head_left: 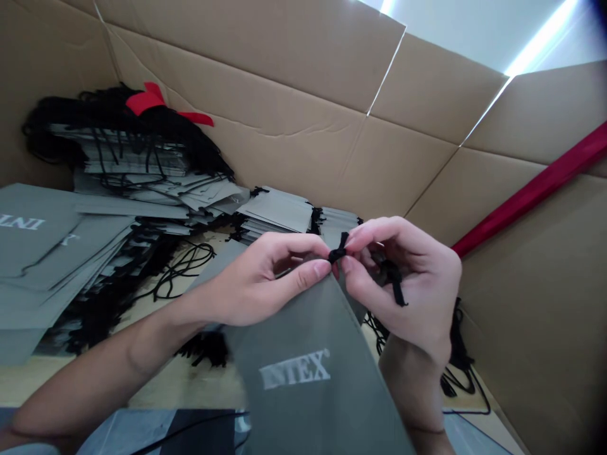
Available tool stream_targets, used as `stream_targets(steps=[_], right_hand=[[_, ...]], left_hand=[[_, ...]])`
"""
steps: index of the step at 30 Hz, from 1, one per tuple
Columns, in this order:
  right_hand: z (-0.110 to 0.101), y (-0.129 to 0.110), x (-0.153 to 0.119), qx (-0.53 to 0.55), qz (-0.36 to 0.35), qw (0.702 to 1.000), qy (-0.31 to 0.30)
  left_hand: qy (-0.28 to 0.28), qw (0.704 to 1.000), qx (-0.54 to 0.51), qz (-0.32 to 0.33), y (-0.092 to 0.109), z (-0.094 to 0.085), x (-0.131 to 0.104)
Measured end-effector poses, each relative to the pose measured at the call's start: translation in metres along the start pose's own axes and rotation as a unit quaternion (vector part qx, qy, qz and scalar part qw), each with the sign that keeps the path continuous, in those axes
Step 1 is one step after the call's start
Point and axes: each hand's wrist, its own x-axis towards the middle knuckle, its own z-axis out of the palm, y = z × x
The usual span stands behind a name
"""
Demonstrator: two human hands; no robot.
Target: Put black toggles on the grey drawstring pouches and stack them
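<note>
A grey paper bag [303, 335] with white "INTEX" lettering hangs below my hands, its upper corner close to my fingertips. At that corner a black cord [337, 254] is looped into a knot. My left hand [265, 278] pinches the knot from the left between thumb and index finger. From the right, the thumb and index finger of my right hand [403, 272] pinch the same cord. Another black cord end [397, 291] sticks out across the right palm. The bag's lower part runs out of view.
Grey printed bags [57, 253] lie stacked at the left. Behind them rises a pile of black cords [61, 120] with a red strip [147, 100]. Further bag stacks [279, 208] stand against the cardboard wall [265, 76]. A dark red bar [535, 189] slants along the right.
</note>
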Motion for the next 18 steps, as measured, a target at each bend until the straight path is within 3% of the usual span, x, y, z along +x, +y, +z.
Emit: stream_targets(steps=[5, 7, 13, 18], right_hand=[[-0.018, 0.009, 0.008, -0.022, -0.084, 0.984, -0.155], [-0.020, 0.013, 0.010, -0.024, -0.100, 0.976, -0.191], [-0.014, 0.013, 0.007, -0.030, -0.060, 0.983, -0.171], [-0.010, 0.010, 0.006, 0.025, -0.004, 0.991, -0.132]], left_hand=[[0.001, 0.987, 0.147, 0.062, 0.005, -0.002, -0.004], [-0.001, 0.982, 0.175, 0.068, 0.007, -0.002, -0.006], [0.005, 0.968, 0.242, 0.071, 0.005, 0.001, -0.010], [0.040, 0.965, 0.235, 0.109, 0.005, -0.004, -0.008]])
